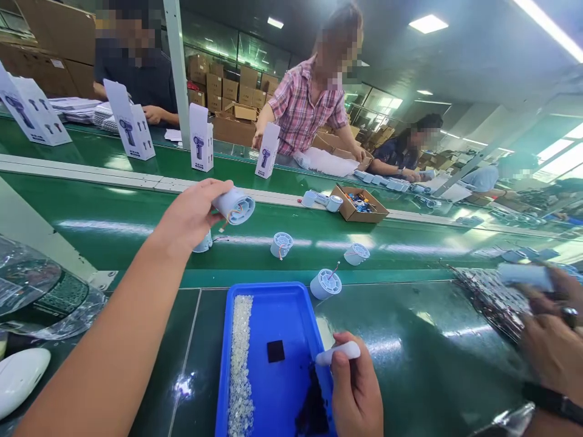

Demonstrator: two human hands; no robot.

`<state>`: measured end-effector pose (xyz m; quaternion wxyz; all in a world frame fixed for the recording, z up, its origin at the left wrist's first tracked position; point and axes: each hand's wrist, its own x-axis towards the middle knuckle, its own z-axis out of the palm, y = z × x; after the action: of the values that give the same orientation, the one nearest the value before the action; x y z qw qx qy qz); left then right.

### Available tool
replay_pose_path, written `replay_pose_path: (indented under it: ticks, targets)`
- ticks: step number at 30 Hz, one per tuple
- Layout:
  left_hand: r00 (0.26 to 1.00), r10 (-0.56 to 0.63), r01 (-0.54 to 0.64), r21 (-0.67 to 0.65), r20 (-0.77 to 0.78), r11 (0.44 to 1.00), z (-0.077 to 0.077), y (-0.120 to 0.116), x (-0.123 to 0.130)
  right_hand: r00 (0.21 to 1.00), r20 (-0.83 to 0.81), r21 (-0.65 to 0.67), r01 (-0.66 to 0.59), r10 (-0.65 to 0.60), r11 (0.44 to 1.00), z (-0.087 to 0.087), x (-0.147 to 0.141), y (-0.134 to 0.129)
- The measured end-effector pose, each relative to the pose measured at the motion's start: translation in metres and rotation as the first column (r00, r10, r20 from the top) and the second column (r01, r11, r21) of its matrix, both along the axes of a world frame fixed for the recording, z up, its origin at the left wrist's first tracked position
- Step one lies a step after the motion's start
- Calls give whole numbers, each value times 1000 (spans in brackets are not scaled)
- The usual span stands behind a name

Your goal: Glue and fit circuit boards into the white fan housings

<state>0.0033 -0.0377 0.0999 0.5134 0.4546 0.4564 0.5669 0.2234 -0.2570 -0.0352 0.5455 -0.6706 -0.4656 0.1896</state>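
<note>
My left hand (194, 212) is closed around a light-blue round plastic housing (240, 207), lifted above the green belt. Its ribbed open end faces right, and thin wires with a small connector hang from it. Partly behind my wrist sits a similar housing (203, 244). My right hand (357, 388) grips a white stick-like tool (339, 354) over the right rim of the blue tray (264, 321). Inside the tray are a strip of small clear pieces (241, 364), a black square (276, 351) and a heap of small black bits (313, 406).
More wired housings (282, 244) stand on the green belt (136, 224). Beyond are a cardboard box of small parts (362, 205) and upright printed cartons (201, 138). A co-worker's blurred hands (553, 328) are at the right, near wired parts (489, 297). Several people sit opposite.
</note>
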Motion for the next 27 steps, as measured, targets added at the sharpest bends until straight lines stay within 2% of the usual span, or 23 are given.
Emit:
replay_pose_path:
  ticks: [4, 8, 10, 15, 20, 24, 26, 27]
  targets:
    - [979, 53, -44, -54, 198, 998, 4, 1, 2, 1000, 15, 10, 3, -3, 1000, -2, -1, -2]
    - [895, 91, -35, -135, 438, 990, 7, 2, 3, 1000, 28, 17, -14, 13, 1000, -2, -1, -1]
    - [862, 76, -9, -135, 502, 991, 8, 1, 4, 998, 37, 6, -52, 52, 999, 0, 1, 2]
    - [872, -58, 89, -41, 485, 995, 8, -5, 9, 970, 9, -31, -242, 242, 970, 8, 3, 13]
    - [887, -155, 183, -22, 434, 983, 7, -11, 13, 973, 12, 76, -229, 228, 971, 11, -17, 17]
    - [896, -221, 241, -3, 385, 970, 6, -15, 18, 895, 25, 82, -446, 446, 891, 7, -29, 23]
    - [900, -257, 276, -4, 351, 961, 5, -17, 21, 889, 4, 123, -454, 458, 882, 9, -29, 27]
    - [902, -277, 296, -7, 333, 955, 4, -18, 23, 909, -18, 165, -409, 417, 897, 13, -29, 28]
